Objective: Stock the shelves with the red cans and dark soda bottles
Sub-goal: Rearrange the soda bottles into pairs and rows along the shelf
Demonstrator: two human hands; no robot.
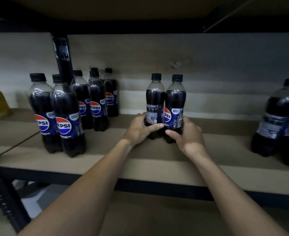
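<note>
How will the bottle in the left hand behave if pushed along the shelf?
Tall and narrow, the bottle would likely tip if pushed high; the left hand grips it low, which seems safer. Filled well up with dark liquid, so probably heavy for its size. Capped, so unlikely to spill.

bare shelf (217, 130) between held bottles (165, 106), right cluster (276, 120)

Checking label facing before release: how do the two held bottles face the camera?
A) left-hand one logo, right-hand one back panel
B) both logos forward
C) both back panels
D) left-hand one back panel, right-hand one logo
D: the left bottle, gripped by the left hand, shows white fine print; the right bottle, gripped by the right hand, shows the round logo.
</note>
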